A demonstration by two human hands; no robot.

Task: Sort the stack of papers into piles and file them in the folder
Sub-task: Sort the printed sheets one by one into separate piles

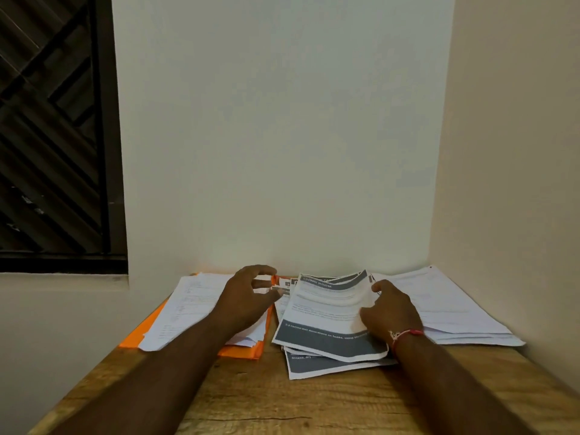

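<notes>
Orange folder mostly hidden under papers; right hand grips banded sheets, left hand half-open, empty.

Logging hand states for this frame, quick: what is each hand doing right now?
Left hand: open, fingers loosely curled, holding nothing, above the papers on the orange folder.
Right hand: closed on the right edge of the grey-banded sheet.
</notes>
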